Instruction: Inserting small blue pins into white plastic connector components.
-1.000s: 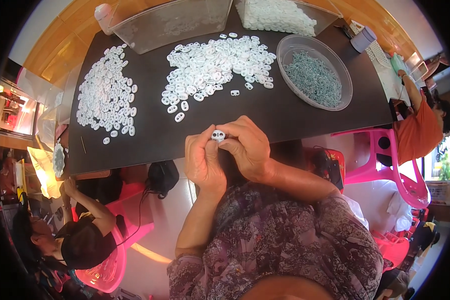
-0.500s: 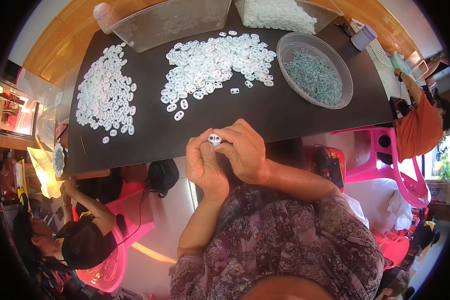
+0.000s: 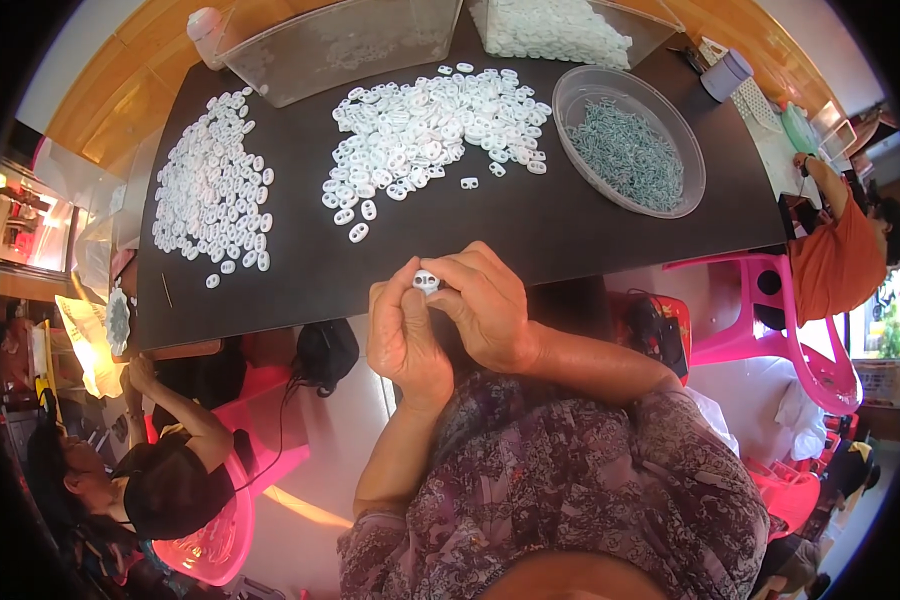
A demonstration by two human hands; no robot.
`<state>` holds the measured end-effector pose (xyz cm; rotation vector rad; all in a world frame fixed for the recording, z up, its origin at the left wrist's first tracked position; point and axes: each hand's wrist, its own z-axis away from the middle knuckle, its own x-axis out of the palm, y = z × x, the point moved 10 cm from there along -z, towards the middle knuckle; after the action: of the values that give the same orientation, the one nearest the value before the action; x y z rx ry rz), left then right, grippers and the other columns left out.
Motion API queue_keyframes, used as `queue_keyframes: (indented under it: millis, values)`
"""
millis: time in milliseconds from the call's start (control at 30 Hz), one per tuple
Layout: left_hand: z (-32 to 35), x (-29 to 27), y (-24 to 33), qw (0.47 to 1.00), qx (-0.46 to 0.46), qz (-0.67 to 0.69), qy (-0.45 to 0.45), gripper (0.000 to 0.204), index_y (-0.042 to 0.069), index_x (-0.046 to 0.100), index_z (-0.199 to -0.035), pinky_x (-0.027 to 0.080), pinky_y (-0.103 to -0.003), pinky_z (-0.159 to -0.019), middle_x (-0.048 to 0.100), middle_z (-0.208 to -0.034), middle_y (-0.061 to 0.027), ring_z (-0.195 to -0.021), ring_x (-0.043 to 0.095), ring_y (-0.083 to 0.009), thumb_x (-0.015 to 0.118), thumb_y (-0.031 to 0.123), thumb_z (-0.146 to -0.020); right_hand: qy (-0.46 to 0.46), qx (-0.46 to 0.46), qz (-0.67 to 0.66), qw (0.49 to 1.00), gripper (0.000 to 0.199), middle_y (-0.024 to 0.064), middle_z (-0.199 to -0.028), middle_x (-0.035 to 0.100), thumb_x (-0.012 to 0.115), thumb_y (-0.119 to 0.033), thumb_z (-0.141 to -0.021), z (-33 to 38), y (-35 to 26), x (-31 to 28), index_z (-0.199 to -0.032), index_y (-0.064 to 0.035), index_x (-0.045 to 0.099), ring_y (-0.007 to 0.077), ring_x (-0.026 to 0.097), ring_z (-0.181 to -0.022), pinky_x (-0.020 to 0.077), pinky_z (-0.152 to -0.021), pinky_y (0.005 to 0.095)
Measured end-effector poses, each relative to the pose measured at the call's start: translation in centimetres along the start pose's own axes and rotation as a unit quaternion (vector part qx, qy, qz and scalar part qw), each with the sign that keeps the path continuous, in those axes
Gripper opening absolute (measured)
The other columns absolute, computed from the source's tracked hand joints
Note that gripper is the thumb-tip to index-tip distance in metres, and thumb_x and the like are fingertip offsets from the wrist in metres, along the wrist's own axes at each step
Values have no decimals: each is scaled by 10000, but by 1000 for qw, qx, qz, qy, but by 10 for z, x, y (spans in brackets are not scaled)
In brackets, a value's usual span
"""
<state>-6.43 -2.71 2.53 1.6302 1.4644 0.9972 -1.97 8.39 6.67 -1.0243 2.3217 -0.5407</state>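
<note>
A small white two-hole cord lock [image 3: 426, 281] sits pinched between my hands, just off the table's near edge. My left hand [image 3: 408, 342] grips its left side with thumb and fingers. My right hand [image 3: 490, 312] is closed on its right side, index finger and thumb pressed against it. The two dark holes face up; its lower part is hidden by my thumbs. Beyond my hands, a heap of white oval two-hole pieces [image 3: 410, 135] spreads over the dark table [image 3: 300, 235]. Another pile of such pieces [image 3: 208, 190] lies to the left.
A round clear tub [image 3: 697, 180] of small metal springs stands at right. Two clear bins [image 3: 345, 55] line the back, the right one holding white parts [image 3: 555, 35]. A thin stick [image 3: 166, 290] lies at left. Other people [image 3: 170, 470] sit left and right; a pink chair [image 3: 820, 370] is nearby.
Both hands have shifted slightly left with the cord lock still held between them. The person at far right has moved an arm a little. The piles look unchanged.
</note>
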Motion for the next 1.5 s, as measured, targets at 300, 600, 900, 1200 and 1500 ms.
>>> queue_keyframes:
  millis: [300, 600, 900, 1200, 1500]
  values:
    - [-2, -1, -3, 999, -18, 27, 2, 201, -46, 601, -1058, 404, -227, -680, 534, -833, -35, -770, 492, -98, 504, 61, -918, -12, 7, -3, 1000, 344, 137, -872, 593, 651, 49, -698, -1, 0, 3, -1032, 61, 565, 250, 538, -688, 447, -584, 313]
    - [-1, -1, -9, 996, -59, 57, -25, 210, -50, 599, -1053, 454, -208, -722, 559, -894, -35, -775, 513, -77, 511, 91, -924, -16, 62, -34, 997, 253, 112, -807, 583, 622, 51, -743, 1, 9, 3, -989, 20, 569, 235, 522, -649, 433, -561, 317]
    - [-6, -1, 5, 997, 19, -43, -63, 194, -57, 612, -1045, 437, -198, -615, 518, -798, -19, -692, 499, -76, 544, 45, -895, -32, 103, -52, 993, 159, 86, -701, 570, 609, 60, -757, -5, 13, 1, -902, -1, 587, 228, 521, -614, 422, -545, 314]
    - [-7, -5, -11, 996, -67, 43, -39, 186, -44, 611, -1042, 428, -195, -606, 519, -787, -8, -680, 497, -69, 546, 49, -894, -57, 141, -72, 986, 112, 94, -713, 573, 593, 45, -775, -6, 20, 7, -881, 10, 589, 228, 536, -634, 433, -554, 318]
    - [-10, -6, -7, 998, -33, -6, -61, 175, -37, 613, -1031, 424, -189, -612, 519, -797, -7, -700, 496, -61, 540, 50, -899, -25, 312, -180, 933, 76, 39, -712, 578, 563, 5, -822, 10, 43, 16, -879, 12, 612, 86, 514, -631, 414, -544, 239]
